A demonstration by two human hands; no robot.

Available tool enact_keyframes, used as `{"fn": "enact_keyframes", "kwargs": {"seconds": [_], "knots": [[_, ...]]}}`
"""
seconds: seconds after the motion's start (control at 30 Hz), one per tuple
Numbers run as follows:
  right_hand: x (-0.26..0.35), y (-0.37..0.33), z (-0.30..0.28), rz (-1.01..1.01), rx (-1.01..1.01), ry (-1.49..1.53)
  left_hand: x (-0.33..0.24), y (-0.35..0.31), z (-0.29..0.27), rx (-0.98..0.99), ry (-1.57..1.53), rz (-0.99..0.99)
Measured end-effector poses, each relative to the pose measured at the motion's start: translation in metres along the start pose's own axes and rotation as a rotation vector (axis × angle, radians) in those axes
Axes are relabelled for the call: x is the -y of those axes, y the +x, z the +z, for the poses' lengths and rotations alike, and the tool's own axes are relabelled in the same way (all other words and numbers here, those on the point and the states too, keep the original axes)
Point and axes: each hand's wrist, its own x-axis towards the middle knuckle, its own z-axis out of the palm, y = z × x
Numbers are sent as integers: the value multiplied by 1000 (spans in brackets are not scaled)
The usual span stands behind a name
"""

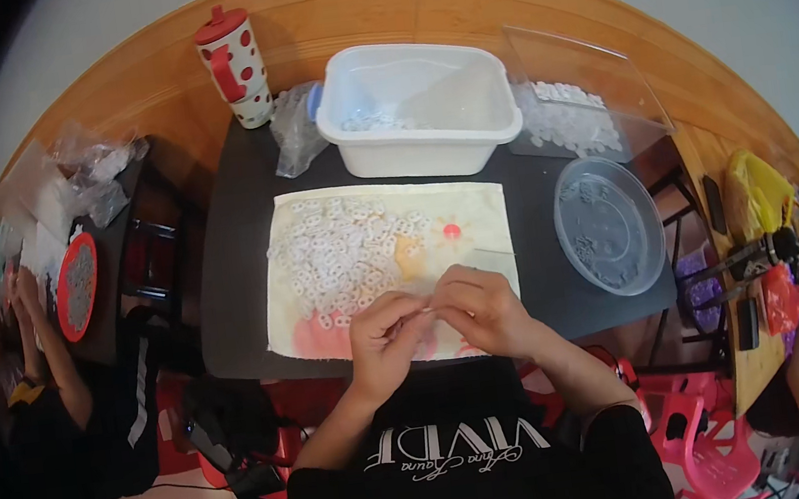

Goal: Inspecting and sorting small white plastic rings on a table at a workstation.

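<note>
My left hand [388,343] and my right hand [480,311] meet over the front edge of a cream patterned cloth [479,205]. Fingertips and thumbs of both are pinched together, close to touching. Whatever sits between them is too small and too covered to make out. Beyond my left hand, a spread pile of small white two-holed pieces [341,257] covers the cloth's left half. A thin, light, straight item [495,253] lies near the cloth's right edge, past my right hand.
At the back stand a white tub [429,161], a spotted tumbler [249,78] and a clear bag [297,132]. A clear box [563,120] of white pieces is back right, above a round clear tray [614,268] with small dark bits. People work at tables on both sides.
</note>
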Motion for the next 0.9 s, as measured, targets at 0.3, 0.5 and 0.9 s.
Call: {"fn": "enact_keyframes", "kwargs": {"seconds": [0.3,0.5,0.9], "knots": [[-15,-40,-106,155,-213,-402,8,-5,-1,83,-209,-147],[-86,-81,-190,302,-191,-763,11,-2,8,-2,-48,2],[-107,-48,-149,422,84,-1018,2,-5,9,-50,-24,-28]]}}
